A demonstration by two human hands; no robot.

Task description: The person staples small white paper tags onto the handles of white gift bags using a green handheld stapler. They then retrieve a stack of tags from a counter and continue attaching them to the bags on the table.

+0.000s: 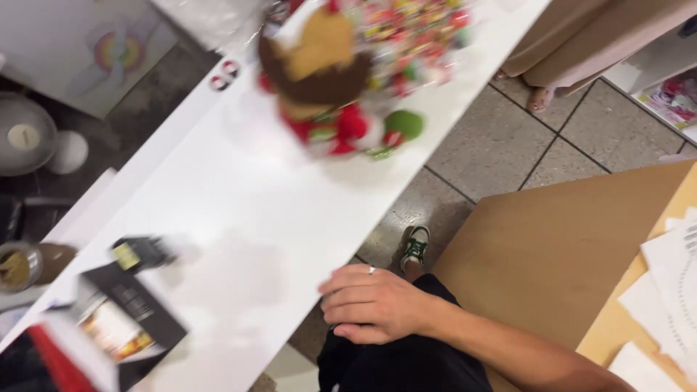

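My right hand (372, 303) lies palm down at the near edge of a long white table (239, 210), fingers pointing left and loosely spread, with a ring on one finger. It holds nothing. My left hand is out of view. Farther along the table stands a blurred colourful toy figure (327, 80) in brown, tan, red and green, well away from the hand. A black box (134, 316) with a picture on it and a small black object (141, 252) lie at the table's left end.
A brown cardboard sheet (559, 247) with white papers (671, 290) lies to the right. Below the table I see my black shorts (406, 366) and a green-and-white shoe (415, 247) on the tiled floor. Another person's sandalled foot (541, 99) stands at the upper right. A jar (18, 267) sits far left.
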